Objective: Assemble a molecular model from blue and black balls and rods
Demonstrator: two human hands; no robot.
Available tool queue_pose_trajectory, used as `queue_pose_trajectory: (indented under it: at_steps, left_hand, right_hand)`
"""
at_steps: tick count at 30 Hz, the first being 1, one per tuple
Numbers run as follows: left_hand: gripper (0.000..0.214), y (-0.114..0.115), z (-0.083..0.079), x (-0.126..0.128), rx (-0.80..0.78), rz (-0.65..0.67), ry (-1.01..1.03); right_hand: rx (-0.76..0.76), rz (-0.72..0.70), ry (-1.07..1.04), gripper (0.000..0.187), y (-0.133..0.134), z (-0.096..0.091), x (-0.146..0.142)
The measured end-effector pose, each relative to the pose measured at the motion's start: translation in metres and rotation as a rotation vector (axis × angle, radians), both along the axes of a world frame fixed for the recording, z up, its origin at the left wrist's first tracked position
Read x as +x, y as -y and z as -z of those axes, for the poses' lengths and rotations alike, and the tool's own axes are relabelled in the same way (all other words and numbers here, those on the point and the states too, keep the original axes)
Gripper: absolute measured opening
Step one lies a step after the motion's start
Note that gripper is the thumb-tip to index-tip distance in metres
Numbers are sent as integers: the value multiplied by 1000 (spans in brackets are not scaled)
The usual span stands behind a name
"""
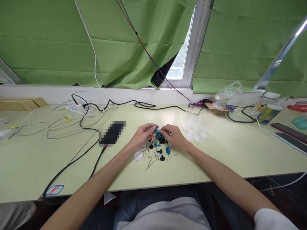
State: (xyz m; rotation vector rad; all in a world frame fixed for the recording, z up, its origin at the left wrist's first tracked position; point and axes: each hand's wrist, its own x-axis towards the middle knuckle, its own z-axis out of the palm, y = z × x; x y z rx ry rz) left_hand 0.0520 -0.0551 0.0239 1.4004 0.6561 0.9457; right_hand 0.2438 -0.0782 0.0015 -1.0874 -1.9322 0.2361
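Blue pc. point(155, 130) prob. in L hand point(144, 134)

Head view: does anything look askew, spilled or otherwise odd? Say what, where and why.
The green curtain looks askew: beside the window its lower corner is folded back, showing a dark underside and baring glass. Small metal and black parts lie loose on the table, in no clear order. No clear damage shows.

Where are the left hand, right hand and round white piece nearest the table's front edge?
Left hand point(142, 136), head view: back of the hand.
Right hand point(176, 136), head view: back of the hand.
Round white piece point(138, 156), head view: its middle.
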Motion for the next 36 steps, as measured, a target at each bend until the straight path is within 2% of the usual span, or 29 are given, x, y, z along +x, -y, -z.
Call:
queue_pose_trajectory:
  at_steps: [4,9,15,21,26,31,36]
  left_hand:
    - [36,2,-3,1,-45,0,16]
    - [43,6,-7,1,21,-58,-57]
    - [41,1,-3,-2,62,-142,-95]
    - [33,-1,-2,-4,136,-247,-146]
    - [35,-4,1,-3,197,-373,-176]
    - [39,-9,5,-3,191,-378,-142]
    - [38,-8,5,-3,183,-361,-139]
  right_hand:
    - [-6,-15,7,24,0,0,0]
    - [-21,12,21,26,0,0,0]
    - [-24,37,8,19,-2,1,3]
    - [-40,-56,87,10,-1,-1,5]
    - [3,-176,180,9,7,-6,0]
    - [-51,-230,304,20,14,-10,-4]
    - [-77,-201,356,14,12,-7,-2]
